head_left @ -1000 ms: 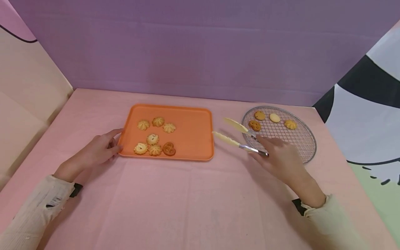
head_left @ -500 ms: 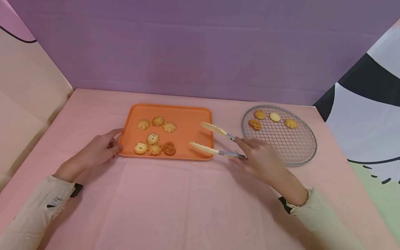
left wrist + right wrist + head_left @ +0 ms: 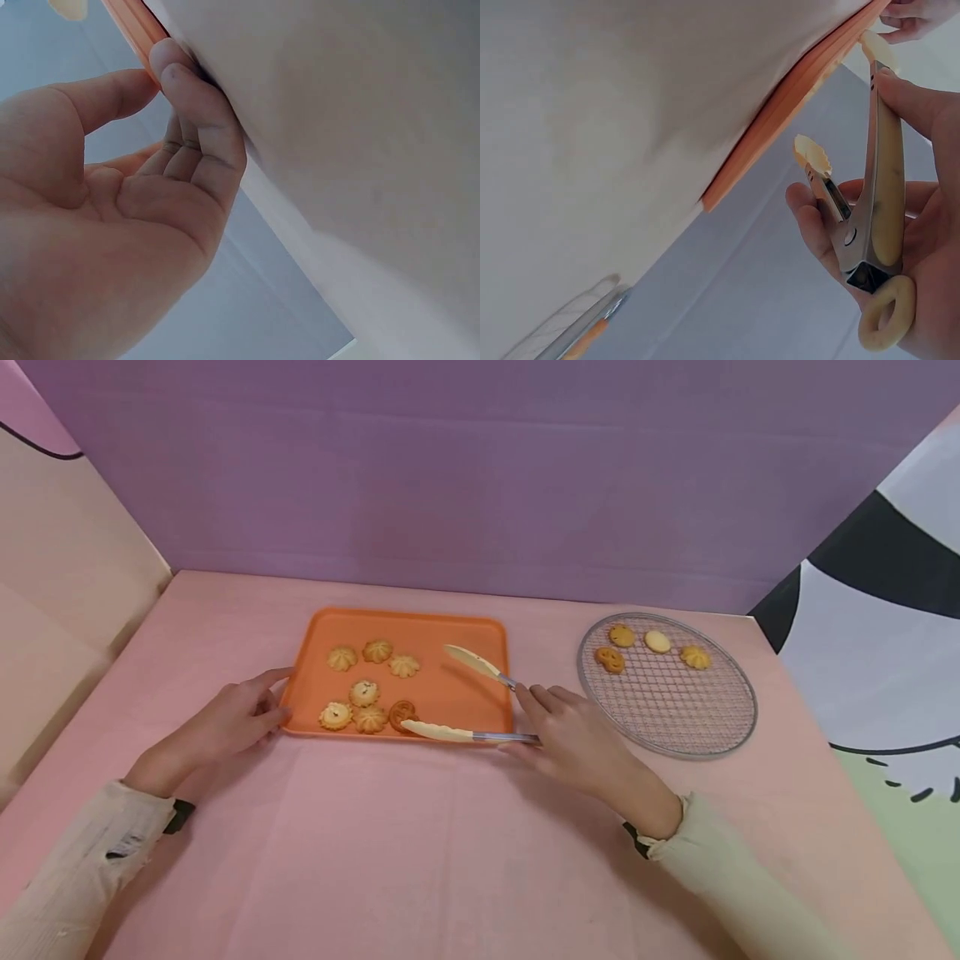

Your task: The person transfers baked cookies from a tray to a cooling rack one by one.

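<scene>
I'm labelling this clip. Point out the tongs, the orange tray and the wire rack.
tongs (image 3: 438,732), head view, near arm's cream tip.
orange tray (image 3: 457,693), head view, bare floor.
wire rack (image 3: 675,710), head view, bare mesh.

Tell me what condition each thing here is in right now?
tongs: open, tips spread over the tray
orange tray: flat on the table, seven cookies on it
wire rack: flat, four cookies at its far side
left hand: touching the tray's left edge
right hand: gripping the tongs
</scene>
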### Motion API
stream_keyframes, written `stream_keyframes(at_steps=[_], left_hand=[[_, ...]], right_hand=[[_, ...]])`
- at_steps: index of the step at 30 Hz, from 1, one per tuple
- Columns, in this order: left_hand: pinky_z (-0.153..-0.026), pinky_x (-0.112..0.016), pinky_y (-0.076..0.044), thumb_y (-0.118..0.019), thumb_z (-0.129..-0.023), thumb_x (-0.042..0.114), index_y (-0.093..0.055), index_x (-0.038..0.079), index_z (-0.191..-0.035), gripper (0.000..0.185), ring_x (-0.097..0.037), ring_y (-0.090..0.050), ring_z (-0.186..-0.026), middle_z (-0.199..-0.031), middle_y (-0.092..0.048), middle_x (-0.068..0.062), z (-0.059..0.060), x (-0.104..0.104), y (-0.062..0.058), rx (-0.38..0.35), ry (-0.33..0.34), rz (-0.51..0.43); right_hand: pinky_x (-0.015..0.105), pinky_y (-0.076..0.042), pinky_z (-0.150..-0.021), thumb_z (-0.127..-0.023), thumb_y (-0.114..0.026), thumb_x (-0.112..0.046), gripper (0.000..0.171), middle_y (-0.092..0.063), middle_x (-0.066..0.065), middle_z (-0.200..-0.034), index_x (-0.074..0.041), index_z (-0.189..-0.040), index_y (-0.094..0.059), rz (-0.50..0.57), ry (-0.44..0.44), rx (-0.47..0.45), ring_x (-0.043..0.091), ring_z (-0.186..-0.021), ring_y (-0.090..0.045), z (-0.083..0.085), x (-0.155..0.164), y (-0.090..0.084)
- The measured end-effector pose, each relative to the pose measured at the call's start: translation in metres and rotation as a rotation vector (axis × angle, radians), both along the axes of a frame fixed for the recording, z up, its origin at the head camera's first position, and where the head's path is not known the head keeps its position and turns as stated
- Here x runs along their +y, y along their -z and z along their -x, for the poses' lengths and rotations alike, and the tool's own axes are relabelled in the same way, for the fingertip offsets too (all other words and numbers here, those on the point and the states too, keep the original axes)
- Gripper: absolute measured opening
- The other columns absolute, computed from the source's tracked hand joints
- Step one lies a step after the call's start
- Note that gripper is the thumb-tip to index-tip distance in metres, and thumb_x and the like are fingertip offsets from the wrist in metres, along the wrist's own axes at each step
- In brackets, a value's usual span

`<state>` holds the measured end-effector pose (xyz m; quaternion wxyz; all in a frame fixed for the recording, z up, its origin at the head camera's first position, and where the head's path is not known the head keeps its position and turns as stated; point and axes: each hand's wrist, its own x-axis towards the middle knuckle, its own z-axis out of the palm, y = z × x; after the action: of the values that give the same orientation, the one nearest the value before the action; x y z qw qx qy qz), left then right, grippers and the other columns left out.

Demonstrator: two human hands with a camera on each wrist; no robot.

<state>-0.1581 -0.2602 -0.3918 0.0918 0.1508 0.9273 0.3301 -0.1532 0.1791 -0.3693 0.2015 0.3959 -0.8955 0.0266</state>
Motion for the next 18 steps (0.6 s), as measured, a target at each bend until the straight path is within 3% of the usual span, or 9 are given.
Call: stream_keyframes(at_steps=[10,18], left_hand=[[-0.054,-0.025,-0.045,-0.061,-0.098,0.008,-0.033,-0.005,-0.149,0.059,-0.015,-0.055,-0.06,-0.074,-0.06,-0.003,0.001,0.001,-0.002,-0.012,0.0,0.004],[-0.053,-0.025,-0.046,-0.061,-0.098,0.007,-0.033,-0.005,-0.149,0.059,-0.015,-0.056,-0.061,-0.075,-0.061,-0.004,0.0,0.001,-0.002,-0.015,-0.003,0.001]], right_hand=[[0.033,-0.046,-0.056,-0.081,-0.077,-0.053,0.069,-0.057,0.004,-0.076,0.006,-0.114,-0.063,-0.001,0.003,-0.042,0.019,-0.065,-0.052,0.006,-0.016,-0.004],[0.032,-0.048,-0.057,-0.08,-0.077,-0.056,0.075,-0.065,0.004,-0.082,0.004,-0.125,-0.065,0.007,-0.007,-0.136,0.017,-0.067,-0.054,0.012,-0.023,-0.013]])
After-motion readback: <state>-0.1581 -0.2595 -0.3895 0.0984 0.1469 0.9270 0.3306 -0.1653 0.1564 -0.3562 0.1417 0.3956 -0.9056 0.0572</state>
